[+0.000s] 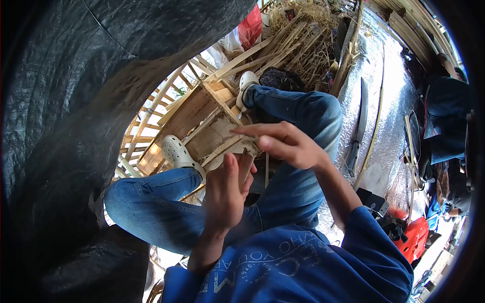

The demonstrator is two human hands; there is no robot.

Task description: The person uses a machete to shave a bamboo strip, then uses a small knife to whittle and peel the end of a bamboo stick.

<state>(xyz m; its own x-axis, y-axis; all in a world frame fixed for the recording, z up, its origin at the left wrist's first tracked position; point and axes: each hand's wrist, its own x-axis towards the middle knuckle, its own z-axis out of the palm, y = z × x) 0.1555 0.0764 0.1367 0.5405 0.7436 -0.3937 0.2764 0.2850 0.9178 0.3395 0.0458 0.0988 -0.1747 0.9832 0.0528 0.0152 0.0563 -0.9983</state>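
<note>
My left hand (pixel 225 197) is closed around a short brown piece of wood (pixel 245 164), its thumb pointing up. Just above and to the right, my right hand (pixel 293 145) is apart from that piece, with the index finger stretched out and the thumb spread; nothing shows in it. Beyond my hands, between my feet, a wooden box frame (pixel 202 132) with crosspieces rests at a slant. The right index fingertip overlaps the frame in view; whether it touches cannot be told.
A black tarp (pixel 65 101) hangs along the left. Bamboo slats (pixel 151 113) stand behind the box. Wood strips and straw (pixel 308 38) are heaped at the back. A long blade with a handle (pixel 360 126) lies on silver foil sheeting (pixel 381 76). Another person's jeans (pixel 444 116) show at right.
</note>
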